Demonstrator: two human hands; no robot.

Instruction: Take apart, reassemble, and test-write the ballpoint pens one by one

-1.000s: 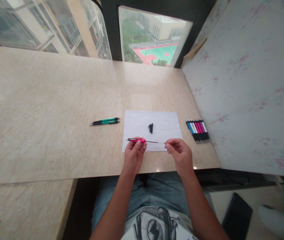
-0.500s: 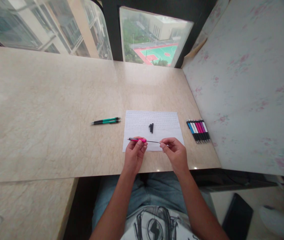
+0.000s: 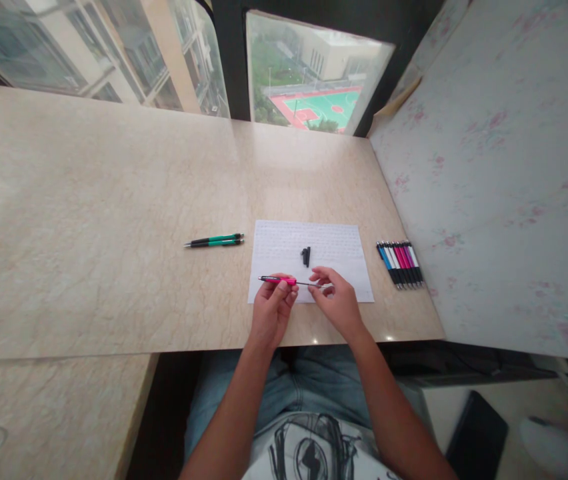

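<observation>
My left hand (image 3: 273, 308) is closed on a pink pen barrel (image 3: 287, 281), held level above the paper. A thin dark refill (image 3: 304, 284) sticks out of the barrel's right end. My right hand (image 3: 335, 297) is around the refill's free end, thumb and forefinger apart; whether another finger touches it is hard to see. Just beyond the hands, small black pen parts (image 3: 306, 257) lie on a sheet of written paper (image 3: 337, 243).
Two green and black pens (image 3: 214, 241) lie left of the paper. A row of several pens (image 3: 400, 265) in blue, white, pink and purple lies to the right, near the patterned wall (image 3: 504, 187). The marble-look tabletop (image 3: 114, 233) reaches back to the windows.
My right hand has slid left along the refill toward the barrel, and its thumb and forefinger have parted. My left hand keeps its hold on the barrel. The view has shifted slightly.
</observation>
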